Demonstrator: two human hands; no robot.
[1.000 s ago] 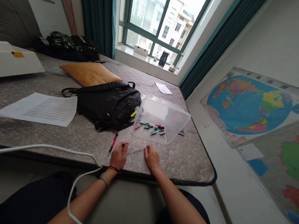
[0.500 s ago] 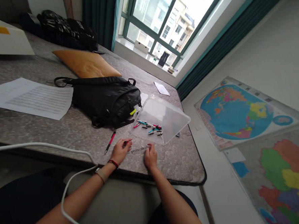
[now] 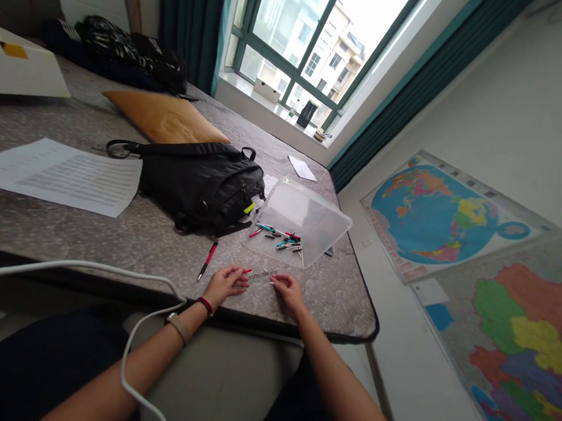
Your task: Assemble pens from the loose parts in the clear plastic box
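My left hand (image 3: pixel 226 285) is closed on a small red pen part (image 3: pixel 247 271), whose end sticks out past the fingertips. To its right, my right hand (image 3: pixel 288 292) pinches a tiny whitish piece (image 3: pixel 272 281), too small to name. A gap separates the two hands, low over the mattress (image 3: pixel 334 309). A red and black pen (image 3: pixel 208 261) lies left of my left hand. Beyond both hands, a clear plastic bin (image 3: pixel 327 223) rests on its side, with several pens and pen parts (image 3: pixel 288 240) inside near its lower side.
A black backpack (image 3: pixel 203 183) lies beyond my left hand, with a brown envelope (image 3: pixel 170 119) behind it. Printed paper (image 3: pixel 64 179) lies at the left. A white cable (image 3: pixel 123 274) crosses over my left forearm. Wall maps (image 3: pixel 433 214) hang at the right.
My hands have moved further apart, the right one shifting slightly right. The red part at my left fingertips and the whitish piece in my right now show. The view has shifted a little.
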